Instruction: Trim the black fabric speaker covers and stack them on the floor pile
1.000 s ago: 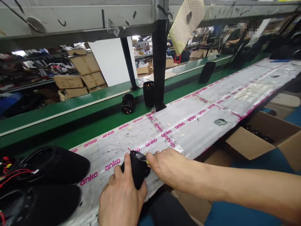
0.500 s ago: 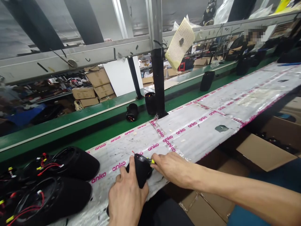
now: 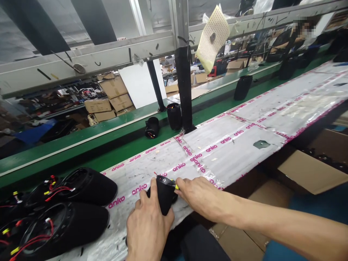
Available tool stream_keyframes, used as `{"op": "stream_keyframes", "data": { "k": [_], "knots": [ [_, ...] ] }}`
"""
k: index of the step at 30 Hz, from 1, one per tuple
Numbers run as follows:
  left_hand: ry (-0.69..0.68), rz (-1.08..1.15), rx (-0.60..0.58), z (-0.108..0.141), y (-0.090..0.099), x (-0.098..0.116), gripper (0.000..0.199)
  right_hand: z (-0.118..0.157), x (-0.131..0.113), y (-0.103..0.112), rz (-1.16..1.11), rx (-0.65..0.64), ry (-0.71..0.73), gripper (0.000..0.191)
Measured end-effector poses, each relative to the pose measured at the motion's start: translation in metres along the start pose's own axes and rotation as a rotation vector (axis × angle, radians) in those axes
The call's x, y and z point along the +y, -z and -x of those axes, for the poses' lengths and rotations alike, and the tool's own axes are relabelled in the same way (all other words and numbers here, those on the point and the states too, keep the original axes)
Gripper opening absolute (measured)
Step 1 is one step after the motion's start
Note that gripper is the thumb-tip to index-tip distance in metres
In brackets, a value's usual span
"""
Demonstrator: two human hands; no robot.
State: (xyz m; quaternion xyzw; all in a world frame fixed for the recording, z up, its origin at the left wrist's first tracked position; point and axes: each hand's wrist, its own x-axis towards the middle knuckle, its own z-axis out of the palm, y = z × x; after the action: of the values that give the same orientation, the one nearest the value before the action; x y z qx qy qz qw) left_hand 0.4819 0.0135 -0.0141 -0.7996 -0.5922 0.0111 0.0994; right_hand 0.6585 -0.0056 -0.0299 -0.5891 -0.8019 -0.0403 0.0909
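Note:
My left hand (image 3: 149, 224) is wrapped round a small black cylindrical speaker housing (image 3: 163, 197), its index finger stretched along the side to the top rim. The housing is tilted over the near edge of the bench, and a bit of red wire shows beside its top. At the rim's right side, my right hand (image 3: 199, 195) is closed, thumb and fingers pinched on a small item with a yellow part (image 3: 176, 186). The fingers hide most of that item, so its kind cannot be made out.
Several black speaker housings (image 3: 89, 185) with red wires and yellow connectors lie at left on the wrapped bench (image 3: 217, 159). Others stand on the green conveyor (image 3: 125, 145) beyond, by a black post (image 3: 184, 87). Cardboard boxes (image 3: 312, 172) sit below right.
The camera view has shifted slightly. Both hands keep nearly the same place on the housing, whose top face shows a little more now.

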Motion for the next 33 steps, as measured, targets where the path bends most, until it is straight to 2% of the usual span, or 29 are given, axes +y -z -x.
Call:
{"op": "stream_keyframes", "data": {
  "k": [7,13,17,21,24,28,33],
  "knots": [
    [0.032,0.001,-0.037,-0.002,0.011,0.005,0.072,0.000,-0.006,-0.005,0.074,0.011,-0.036,0.005],
    [0.013,0.031,-0.037,-0.004,0.007,0.000,0.075,-0.002,-0.006,-0.008,0.120,-0.015,-0.043,0.002],
    [-0.018,0.013,-0.051,-0.007,0.003,-0.003,0.074,-0.001,-0.002,-0.006,0.204,-0.016,0.029,0.009],
    [-0.047,-0.003,-0.032,-0.012,0.001,-0.005,0.074,-0.004,0.004,-0.002,0.253,-0.042,0.136,0.030],
    [-0.041,0.009,-0.037,-0.014,-0.001,-0.006,0.074,-0.007,0.008,-0.003,0.222,-0.026,0.163,0.033],
    [-0.025,0.024,0.030,-0.008,-0.005,-0.006,0.074,-0.008,0.013,-0.005,0.098,0.030,0.164,0.009],
    [0.023,0.044,0.061,-0.003,-0.009,-0.004,0.072,-0.008,0.011,0.001,0.000,0.015,0.051,0.015]
  ]
}}
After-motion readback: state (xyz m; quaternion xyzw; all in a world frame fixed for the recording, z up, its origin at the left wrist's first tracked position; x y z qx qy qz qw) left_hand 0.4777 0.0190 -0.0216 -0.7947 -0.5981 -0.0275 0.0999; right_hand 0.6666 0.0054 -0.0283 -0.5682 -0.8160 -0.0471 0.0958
